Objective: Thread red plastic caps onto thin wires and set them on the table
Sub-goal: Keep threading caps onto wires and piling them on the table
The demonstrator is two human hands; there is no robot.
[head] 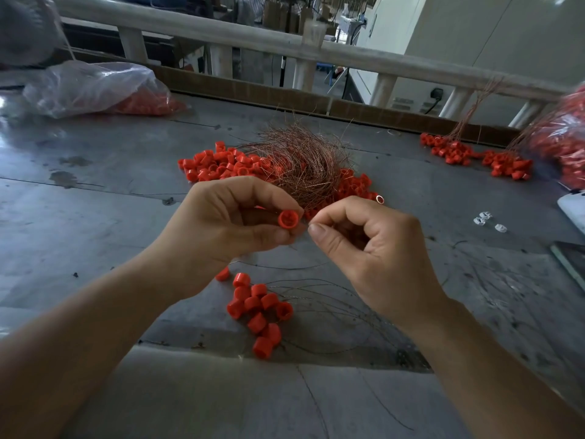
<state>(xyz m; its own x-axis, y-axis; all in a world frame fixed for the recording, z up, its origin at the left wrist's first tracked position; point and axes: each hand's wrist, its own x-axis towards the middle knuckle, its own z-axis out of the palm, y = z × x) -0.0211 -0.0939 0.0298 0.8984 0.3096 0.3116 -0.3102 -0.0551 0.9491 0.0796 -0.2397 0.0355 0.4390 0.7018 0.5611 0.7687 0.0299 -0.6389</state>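
My left hand pinches a red plastic cap between thumb and fingers, its open end facing me. Just to its right, my right hand pinches a thin wire at its fingertips, close to the cap. Behind both hands lies a tangled bundle of copper wires on a heap of loose red caps. Below my hands a cluster of caps strung on wires rests on the grey table, their thin wires trailing off to the right.
A clear plastic bag of red caps lies at the far left. More wired cap bunches and another bag sit at the far right. Small white pieces lie right of my hands. A rail borders the table's back.
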